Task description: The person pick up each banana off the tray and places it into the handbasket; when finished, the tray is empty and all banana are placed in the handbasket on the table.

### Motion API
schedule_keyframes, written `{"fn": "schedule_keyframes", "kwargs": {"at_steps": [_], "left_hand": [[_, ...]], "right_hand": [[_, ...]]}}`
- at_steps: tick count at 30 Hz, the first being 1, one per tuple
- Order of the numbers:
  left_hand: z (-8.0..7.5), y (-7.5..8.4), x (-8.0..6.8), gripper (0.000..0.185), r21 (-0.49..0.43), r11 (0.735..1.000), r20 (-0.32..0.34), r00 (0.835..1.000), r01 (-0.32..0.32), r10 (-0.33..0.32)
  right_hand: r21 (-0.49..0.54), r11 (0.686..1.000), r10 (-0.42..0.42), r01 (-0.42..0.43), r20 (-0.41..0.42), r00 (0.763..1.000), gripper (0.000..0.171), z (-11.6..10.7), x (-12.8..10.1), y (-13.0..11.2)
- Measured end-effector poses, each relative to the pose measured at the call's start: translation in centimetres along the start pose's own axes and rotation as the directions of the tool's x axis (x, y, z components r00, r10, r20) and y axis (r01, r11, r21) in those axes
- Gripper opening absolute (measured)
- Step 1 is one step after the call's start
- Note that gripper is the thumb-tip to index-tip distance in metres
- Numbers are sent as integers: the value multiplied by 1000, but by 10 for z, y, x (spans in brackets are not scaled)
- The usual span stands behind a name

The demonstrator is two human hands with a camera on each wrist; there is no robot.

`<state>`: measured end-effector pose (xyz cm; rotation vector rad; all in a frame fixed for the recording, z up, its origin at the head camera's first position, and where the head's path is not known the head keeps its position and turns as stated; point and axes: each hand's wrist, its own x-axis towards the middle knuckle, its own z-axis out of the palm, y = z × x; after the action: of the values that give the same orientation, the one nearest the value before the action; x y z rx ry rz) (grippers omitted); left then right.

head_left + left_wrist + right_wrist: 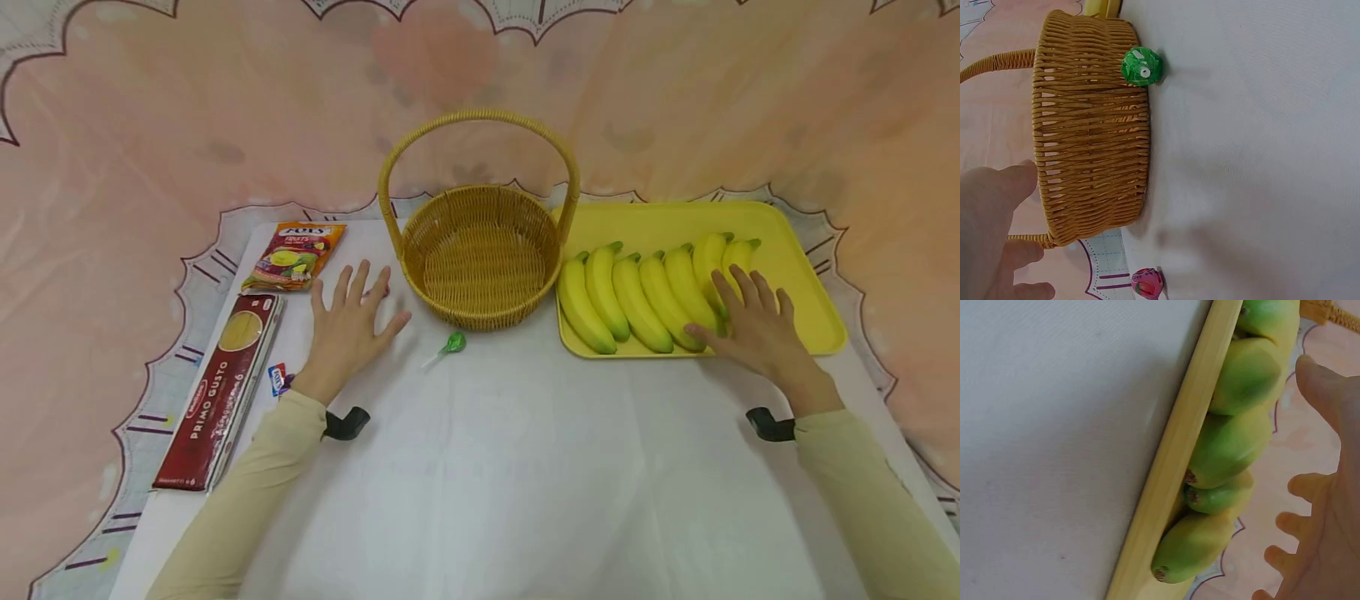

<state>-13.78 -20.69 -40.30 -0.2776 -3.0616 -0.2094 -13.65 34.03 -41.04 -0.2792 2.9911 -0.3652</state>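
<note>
My left hand (347,337) hovers over the left part of the table with fingers spread, holding nothing. Partly hidden behind its fingers is a pink lollipop (1147,282). To its right lies a green-wrapped lollipop (455,342), in front of a wicker basket (483,287) with a tall handle. The right hand (757,333), fingers apart and holding nothing, is above the front right of a yellow tray (798,275). Several bananas (641,304) lie side by side in that tray; the right hand overlaps the rightmost ones in the head view.
A dark red spaghetti pack (217,400) lies along the table's left edge. Behind it is an orange bag of fruit sweets (292,257). A small wrapped sweet (277,379) lies by the left wrist. Patterned cloth rises behind the white table (525,483).
</note>
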Motion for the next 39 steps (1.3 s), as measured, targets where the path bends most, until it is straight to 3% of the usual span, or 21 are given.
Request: {"fn": "schedule_keyframes", "kwargs": {"at_steps": [9, 16, 19, 22, 25, 27, 30, 32, 36, 39], "left_hand": [[7, 1, -2, 76, 14, 1000, 34, 999, -7, 6], [9, 2, 0, 74, -10, 1000, 25, 1000, -15, 15], [8, 4, 4, 70, -78, 997, -29, 1000, -3, 1], [6, 8, 10, 64, -227, 974, -139, 989, 8, -40], [3, 14, 20, 59, -414, 910, -265, 960, -31, -88], [2, 17, 29, 57, -518, 853, -329, 937, -71, -122], [0, 20, 43, 57, -647, 752, -370, 913, -121, -171], [-1, 21, 52, 59, -719, 680, -369, 908, -141, -201], [-9, 21, 63, 61, -827, 540, -328, 913, -153, -243], [-18, 22, 63, 61, -865, 481, -297, 917, -141, -265]], "right_hand": [[16, 1000, 16, -16, 17, 1000, 93, 7, -2, 3], [51, 998, 22, -23, 17, 1000, 91, 9, -4, 5], [135, 991, 19, -17, -14, 1000, 82, 10, -2, 11], [263, 964, 46, -24, -80, 996, 70, 10, 3, 19], [383, 922, 113, -53, -134, 985, 65, 9, 8, 28], [451, 889, 157, -78, -142, 977, 65, 9, 12, 33], [523, 842, 219, -130, -111, 969, 68, 9, 17, 38], [554, 814, 257, -176, -71, 964, 70, 10, 20, 40], [565, 781, 322, -266, 0, 947, 73, 11, 25, 42], [565, 776, 340, -279, -4, 940, 72, 13, 29, 44]]}}
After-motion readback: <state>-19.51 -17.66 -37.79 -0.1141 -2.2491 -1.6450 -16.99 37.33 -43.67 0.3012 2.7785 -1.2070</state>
